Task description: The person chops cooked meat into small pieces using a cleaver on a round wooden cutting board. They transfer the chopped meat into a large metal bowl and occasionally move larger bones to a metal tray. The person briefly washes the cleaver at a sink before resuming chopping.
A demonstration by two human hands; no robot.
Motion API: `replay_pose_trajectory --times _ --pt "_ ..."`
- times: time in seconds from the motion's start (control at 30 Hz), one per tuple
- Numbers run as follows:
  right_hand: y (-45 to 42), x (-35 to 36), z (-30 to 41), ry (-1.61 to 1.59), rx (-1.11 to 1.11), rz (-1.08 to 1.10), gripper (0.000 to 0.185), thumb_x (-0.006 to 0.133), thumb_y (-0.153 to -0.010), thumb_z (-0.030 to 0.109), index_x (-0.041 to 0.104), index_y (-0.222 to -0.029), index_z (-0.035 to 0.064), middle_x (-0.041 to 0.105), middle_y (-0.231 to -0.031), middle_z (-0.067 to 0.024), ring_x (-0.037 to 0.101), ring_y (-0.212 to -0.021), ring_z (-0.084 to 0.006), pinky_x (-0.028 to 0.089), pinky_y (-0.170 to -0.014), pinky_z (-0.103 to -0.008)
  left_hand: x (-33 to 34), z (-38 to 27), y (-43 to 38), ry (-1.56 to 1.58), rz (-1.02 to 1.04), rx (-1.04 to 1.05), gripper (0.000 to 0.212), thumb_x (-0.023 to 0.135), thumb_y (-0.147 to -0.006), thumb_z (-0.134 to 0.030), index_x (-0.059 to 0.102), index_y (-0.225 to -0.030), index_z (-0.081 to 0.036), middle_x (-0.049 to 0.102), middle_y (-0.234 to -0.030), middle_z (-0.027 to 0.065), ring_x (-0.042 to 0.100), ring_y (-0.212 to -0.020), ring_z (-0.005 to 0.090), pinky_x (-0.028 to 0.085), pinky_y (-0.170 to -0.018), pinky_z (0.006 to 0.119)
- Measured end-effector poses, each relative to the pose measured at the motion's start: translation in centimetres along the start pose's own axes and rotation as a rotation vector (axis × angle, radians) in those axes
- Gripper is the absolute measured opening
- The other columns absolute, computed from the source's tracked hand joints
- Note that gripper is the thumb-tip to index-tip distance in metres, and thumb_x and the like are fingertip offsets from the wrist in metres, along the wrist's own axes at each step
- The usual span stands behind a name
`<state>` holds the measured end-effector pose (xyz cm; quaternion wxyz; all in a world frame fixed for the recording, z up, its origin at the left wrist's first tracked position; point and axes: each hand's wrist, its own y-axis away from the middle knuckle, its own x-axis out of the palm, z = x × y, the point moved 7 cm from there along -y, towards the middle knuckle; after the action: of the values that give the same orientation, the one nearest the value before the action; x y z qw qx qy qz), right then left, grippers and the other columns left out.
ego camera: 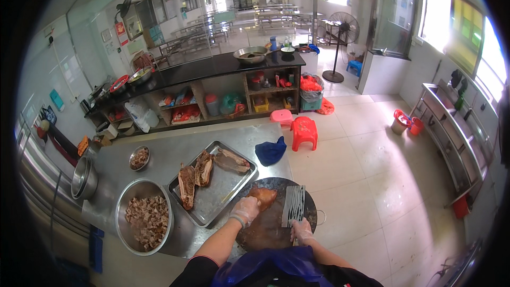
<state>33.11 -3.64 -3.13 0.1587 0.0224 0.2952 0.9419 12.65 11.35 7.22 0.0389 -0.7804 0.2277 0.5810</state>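
Observation:
My left hand (244,210), in a clear plastic glove, grips the near-left end of a browned piece of cooked meat (266,197) on a round, dark chopping board (265,233). The fingertips are partly hidden. In my gloved right hand (302,231) is the handle of a broad cleaver (294,205). Its wide blade, streaked with light reflections, is over the board's right side, apart from the meat. Left of the board, a steel tray (225,197) carries three larger cooked pieces of meat (204,168). Chopped meat (148,221) partly fills a large steel bowl (119,223).
A blue cloth (271,151) lies on the steel table (167,147) behind the board. A small bowl of chopped meat (139,158) and stacked steel bowls (85,177) stand left. Beyond the table are a red stool (304,133) and a black-topped counter (191,71).

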Motion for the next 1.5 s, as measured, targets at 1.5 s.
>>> replay_pose_trajectory --times 1.5 --pt "-0.1 0.1 -0.3 -0.012 -0.006 0.007 0.027 0.058 -0.093 0.019 0.04 -0.1 0.0003 0.053 -0.061 -0.0109 0.053 -0.042 -0.0223 0.047 -0.036 -0.0373 1.0 0.6 -0.5 -0.033 -0.049 0.045 0.029 0.054 -0.095 -0.026 0.069 -0.091 -0.002 0.069 -0.099 0.0227 0.066 -0.097 0.0405 0.052 -0.087 0.047"
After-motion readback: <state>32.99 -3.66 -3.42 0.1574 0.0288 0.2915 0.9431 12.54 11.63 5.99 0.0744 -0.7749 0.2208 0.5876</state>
